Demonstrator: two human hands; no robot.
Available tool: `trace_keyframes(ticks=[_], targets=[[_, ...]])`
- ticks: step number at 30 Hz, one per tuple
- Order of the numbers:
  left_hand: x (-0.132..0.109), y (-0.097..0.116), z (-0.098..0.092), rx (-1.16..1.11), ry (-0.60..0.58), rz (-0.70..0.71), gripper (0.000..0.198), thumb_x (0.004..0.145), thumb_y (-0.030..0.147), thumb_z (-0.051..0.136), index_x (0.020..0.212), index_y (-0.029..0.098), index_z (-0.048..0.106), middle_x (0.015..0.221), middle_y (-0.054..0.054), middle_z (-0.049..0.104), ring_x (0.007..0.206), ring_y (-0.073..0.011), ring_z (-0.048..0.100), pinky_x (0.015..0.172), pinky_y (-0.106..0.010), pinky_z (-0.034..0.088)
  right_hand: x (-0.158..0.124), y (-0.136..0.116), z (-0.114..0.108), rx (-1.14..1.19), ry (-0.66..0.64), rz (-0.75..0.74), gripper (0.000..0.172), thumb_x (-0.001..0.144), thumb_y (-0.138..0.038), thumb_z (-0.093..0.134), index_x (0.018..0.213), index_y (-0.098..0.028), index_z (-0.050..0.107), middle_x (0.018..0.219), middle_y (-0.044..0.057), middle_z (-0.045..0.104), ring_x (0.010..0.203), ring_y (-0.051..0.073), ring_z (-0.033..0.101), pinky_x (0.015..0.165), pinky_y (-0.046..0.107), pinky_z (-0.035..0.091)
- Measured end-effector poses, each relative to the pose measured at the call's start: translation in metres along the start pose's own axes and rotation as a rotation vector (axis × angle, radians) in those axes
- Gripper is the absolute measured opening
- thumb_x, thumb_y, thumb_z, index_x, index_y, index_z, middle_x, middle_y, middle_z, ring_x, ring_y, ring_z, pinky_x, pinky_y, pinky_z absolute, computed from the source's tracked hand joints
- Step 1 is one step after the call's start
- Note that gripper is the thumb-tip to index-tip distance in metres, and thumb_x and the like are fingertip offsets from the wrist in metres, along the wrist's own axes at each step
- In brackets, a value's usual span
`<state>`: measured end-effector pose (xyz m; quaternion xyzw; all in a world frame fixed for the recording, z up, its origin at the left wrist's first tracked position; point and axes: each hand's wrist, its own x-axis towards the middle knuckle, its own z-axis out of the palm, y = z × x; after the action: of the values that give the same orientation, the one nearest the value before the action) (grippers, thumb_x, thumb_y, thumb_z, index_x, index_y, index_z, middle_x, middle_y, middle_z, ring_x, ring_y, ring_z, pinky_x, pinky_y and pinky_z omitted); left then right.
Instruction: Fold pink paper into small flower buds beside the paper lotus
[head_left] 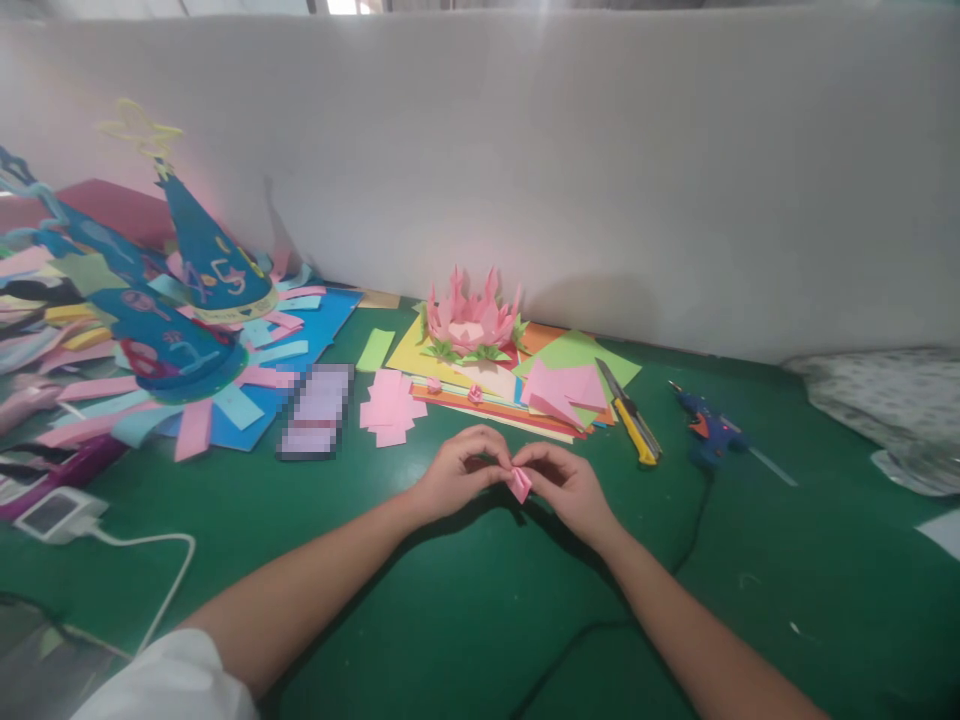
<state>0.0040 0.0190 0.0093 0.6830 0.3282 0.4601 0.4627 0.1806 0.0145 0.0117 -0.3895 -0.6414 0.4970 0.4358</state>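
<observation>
A small folded piece of pink paper (520,485) is pinched between both hands above the green table. My left hand (466,470) is closed, its thumb and fingertips on the paper's left side. From the right, my right hand (568,490) grips the same piece with thumb and forefinger. Beyond the hands stands a pink paper lotus (474,318) with green leaves at its base. Two tiny folded pink pieces (475,395) lie on the coloured sheets in front of it. Small pink paper rectangles (390,410) are piled to the left.
A yellow utility knife (636,425) and a blue glue gun (709,425) with a cord lie at right. Blue decorated cone hats (214,255) stand at left, near a blurred-out phone-like rectangle (316,410) and a white device (60,515) with a cable. A pale wall (600,150) closes the back.
</observation>
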Motion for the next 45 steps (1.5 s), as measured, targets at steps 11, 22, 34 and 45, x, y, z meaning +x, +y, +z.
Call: trace_keyframes(ticks=[11,22,34,45], targets=[[-0.003,0.000,0.001,-0.009,-0.056,0.036,0.012,0.078,0.027,0.060,0.074,0.017,0.056,0.084,-0.004,0.047,0.085,-0.0140,0.049,0.077,-0.027,0.042,-0.001,0.001,-0.003,0.037,-0.077,-0.063,0.012,0.076,-0.032,0.064,0.078,-0.020,0.065,0.077,0.002,0.060,0.072,0.015,0.058,0.069,0.029,0.049],[-0.004,0.001,-0.001,0.058,-0.135,0.114,0.009,0.084,0.024,0.051,0.077,0.018,0.053,0.083,-0.004,0.050,0.082,-0.0142,0.048,0.076,-0.028,0.040,0.000,-0.001,-0.003,-0.044,-0.088,-0.146,0.008,0.077,-0.028,0.064,0.076,-0.020,0.062,0.079,0.002,0.056,0.075,0.016,0.057,0.072,0.030,0.047],[-0.003,0.002,0.000,0.097,-0.130,0.143,0.011,0.085,0.020,0.046,0.075,0.017,0.047,0.083,-0.004,0.050,0.084,-0.0147,0.047,0.079,-0.029,0.039,-0.002,-0.002,-0.001,-0.217,-0.009,-0.306,0.003,0.078,-0.023,0.063,0.077,-0.021,0.062,0.077,0.003,0.058,0.075,0.017,0.057,0.072,0.030,0.045],[-0.005,-0.003,0.009,-0.106,-0.090,0.013,0.009,0.088,0.021,0.041,0.079,0.017,0.042,0.086,-0.003,0.046,0.080,-0.0120,0.044,0.074,-0.026,0.038,-0.003,-0.002,0.001,-0.353,0.091,-0.411,0.005,0.077,-0.018,0.064,0.075,-0.021,0.061,0.074,0.002,0.059,0.074,0.017,0.056,0.068,0.029,0.044]])
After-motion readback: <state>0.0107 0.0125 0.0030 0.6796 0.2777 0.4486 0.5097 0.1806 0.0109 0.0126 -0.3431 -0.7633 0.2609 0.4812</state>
